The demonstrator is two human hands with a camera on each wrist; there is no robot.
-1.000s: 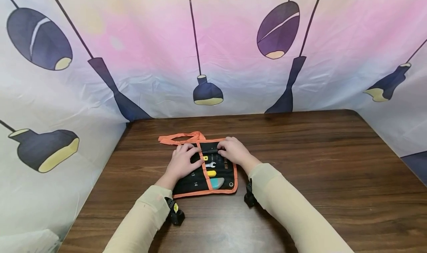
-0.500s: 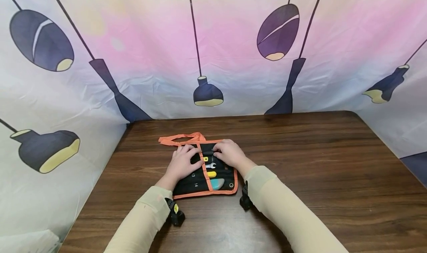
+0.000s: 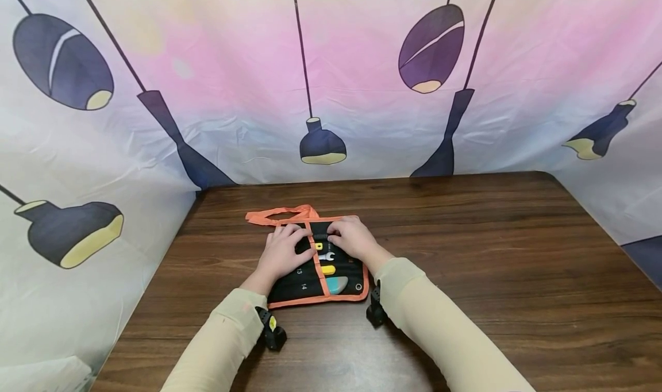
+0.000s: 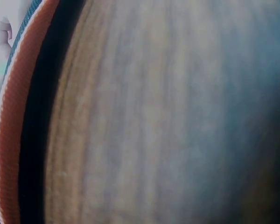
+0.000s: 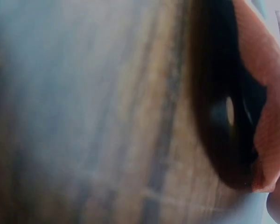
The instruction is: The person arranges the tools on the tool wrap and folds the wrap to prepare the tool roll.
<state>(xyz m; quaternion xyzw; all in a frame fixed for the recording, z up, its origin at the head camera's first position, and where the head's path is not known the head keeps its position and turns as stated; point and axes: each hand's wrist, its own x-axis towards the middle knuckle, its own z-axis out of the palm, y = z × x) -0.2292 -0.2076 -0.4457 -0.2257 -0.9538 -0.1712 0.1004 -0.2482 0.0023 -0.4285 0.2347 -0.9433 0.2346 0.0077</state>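
Observation:
A black tool roll (image 3: 289,288) with orange trim lies unrolled on the table. My left hand (image 3: 281,251) rests on its left half, thumb and index finger spread apart at the orange pocket band (image 3: 318,268). With bent fingers, my right hand (image 3: 354,237) pinches the end of a slim dark ribbed tool (image 3: 322,238) at the upper pocket; its exact kind is hard to make out. Below it, a yellow end (image 3: 318,246), a silver open-end wrench (image 3: 327,256), a yellow handle (image 3: 328,269) and a teal-and-grey handle (image 3: 337,284) poke out of the pockets.
An orange strap (image 3: 281,212) loops out behind the roll. A metal eyelet (image 3: 358,287) sits in its near right corner. The brown wooden table (image 3: 491,254) reaches back to a printed cloth (image 3: 248,81). Both wrist views show mostly blurred wood and the roll's orange edge (image 4: 14,116).
My right hand has slid left toward the pocket band, and less of the dark ribbed tool shows. The left hand has kept its place.

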